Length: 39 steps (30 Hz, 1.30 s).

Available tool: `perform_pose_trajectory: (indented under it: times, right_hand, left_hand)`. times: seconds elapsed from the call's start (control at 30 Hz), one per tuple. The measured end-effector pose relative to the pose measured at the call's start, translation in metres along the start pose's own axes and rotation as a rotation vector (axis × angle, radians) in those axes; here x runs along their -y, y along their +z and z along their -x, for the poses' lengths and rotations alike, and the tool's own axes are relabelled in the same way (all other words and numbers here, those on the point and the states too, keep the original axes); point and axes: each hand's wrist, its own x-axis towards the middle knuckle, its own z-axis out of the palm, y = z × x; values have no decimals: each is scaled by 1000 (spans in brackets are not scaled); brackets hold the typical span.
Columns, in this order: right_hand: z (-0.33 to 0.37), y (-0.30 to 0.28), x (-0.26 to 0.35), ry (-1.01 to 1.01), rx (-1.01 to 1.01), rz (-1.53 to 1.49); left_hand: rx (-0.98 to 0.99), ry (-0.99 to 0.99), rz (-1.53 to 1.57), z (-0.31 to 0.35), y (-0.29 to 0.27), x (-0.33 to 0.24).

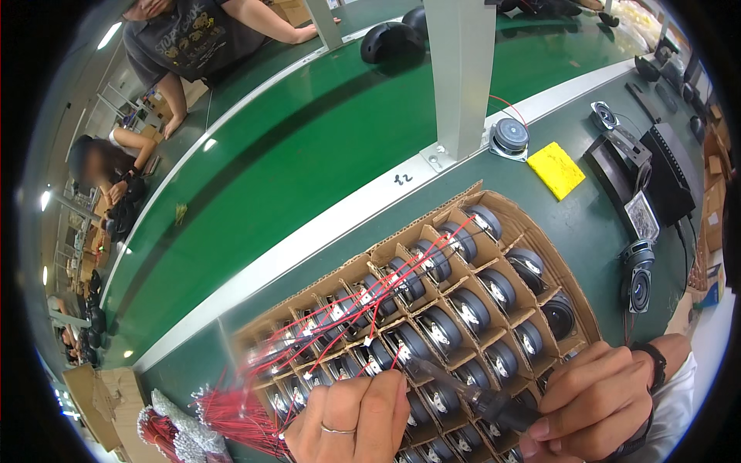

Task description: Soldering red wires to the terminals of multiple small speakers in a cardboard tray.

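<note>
A cardboard box with dividers [531, 224] lies before me, a round speaker [441, 328] in each of many cells. Red wires [377, 297] run across the speakers in its upper rows. Low in the middle, my left hand [347, 417] has its fingers pinched at a red wire [398, 358] that rises to a speaker's terminal. From the right, my right hand [594, 405] grips a soldering iron [498, 407] by its dark handle. The iron's metal tip points at the speakers just beside my left fingertips; whether it touches a terminal I cannot tell.
Bundles of red wires [239, 413] lie at the lower left. Beyond the box runs a green conveyor belt [309, 162] with a metal post [461, 85] at its edge. A loose speaker [510, 137], a yellow sponge [556, 170] and black equipment [668, 174] stand right. Other people sit across the belt.
</note>
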Motion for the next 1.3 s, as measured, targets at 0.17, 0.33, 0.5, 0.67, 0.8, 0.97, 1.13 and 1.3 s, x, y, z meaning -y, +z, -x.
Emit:
perform_pose_trajectory:
  times: [0.17,0.33,0.5,0.67,0.8,0.97,1.13,1.3]
  right_hand:
    - [1,-3,0,-15,29,-5]
    - [1,-3,-2,-28,46,-3]
    - [1,-3,-1,-24,45,-2]
    - [0,-5,1,-21,56,11]
    - [0,-4,-1,-33,39,10]
    - [1,-2,-1,-59,1,22]
    - [1,-3,-2,-62,-1,3]
    - [2,-1,2,-43,-47,13]
  left_hand:
    - [3,3,5,0,0,1]
    - [7,1,-7,0,-1,0]
    - [6,1,-14,1,0,0]
    - [1,9,-9,0,0,0]
    - [10,3,-6,0,-1,1]
    - [6,8,-4,-1,-2,0]
    - [18,-5,-7,-1,-2,-1]
    - [-38,-35,-30,5,7,1]
